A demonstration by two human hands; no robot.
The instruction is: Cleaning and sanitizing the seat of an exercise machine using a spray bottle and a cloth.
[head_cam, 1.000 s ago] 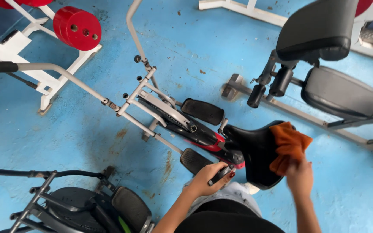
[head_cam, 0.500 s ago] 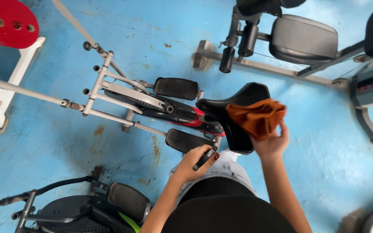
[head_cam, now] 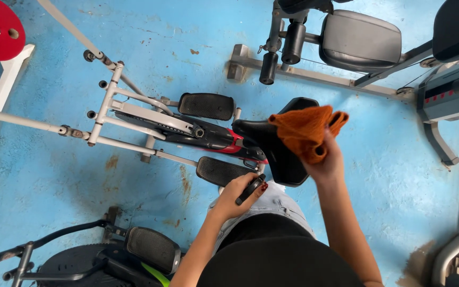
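Blue scuffed concrete floor (head_cam: 415,175) | rust stains | gym machines around

Head camera looks steeply down — near the hands, blue floor (head_cam: 410,175) below.

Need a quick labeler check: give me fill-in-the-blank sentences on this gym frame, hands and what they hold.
1. The right hand grips an ____ cloth.
2. The cloth is held over the black ____ of the exercise bike.
3. The left hand holds a small black ____.
4. The floor is painted ____.

Missing words: orange; saddle; handle; blue
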